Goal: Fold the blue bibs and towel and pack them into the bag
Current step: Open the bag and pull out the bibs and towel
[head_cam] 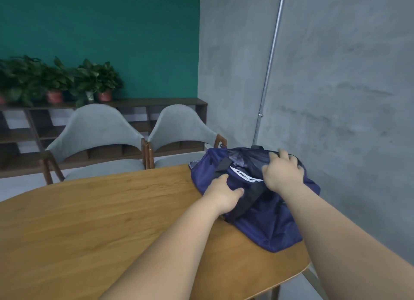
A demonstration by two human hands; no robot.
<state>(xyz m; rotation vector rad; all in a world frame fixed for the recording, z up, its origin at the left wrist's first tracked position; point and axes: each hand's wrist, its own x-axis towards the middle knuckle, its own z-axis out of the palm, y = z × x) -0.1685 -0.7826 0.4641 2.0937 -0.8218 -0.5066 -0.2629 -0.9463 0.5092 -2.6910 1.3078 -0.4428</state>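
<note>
Navy nylon slumps at the far right corner of the wooden surface (112,221): this is the bag (268,223), soft and half collapsed, its right side seeming to reach past the surface's right edge. The left hand (220,194) pinches a fold of the near wall just beside the black strap (253,194), while the right hand (283,174) curls over the top by the mouth, fingers hooked into the cloth. No bibs or towel lie on the surface (whether they are inside cannot be told; only pale lining or cloth shows at the mouth). The risk is in the limp fabric: with the hands pulling unevenly, the mouth could fold shut or the strap fall across it, and a tug toward the right edge could drag the whole bag off.
</note>
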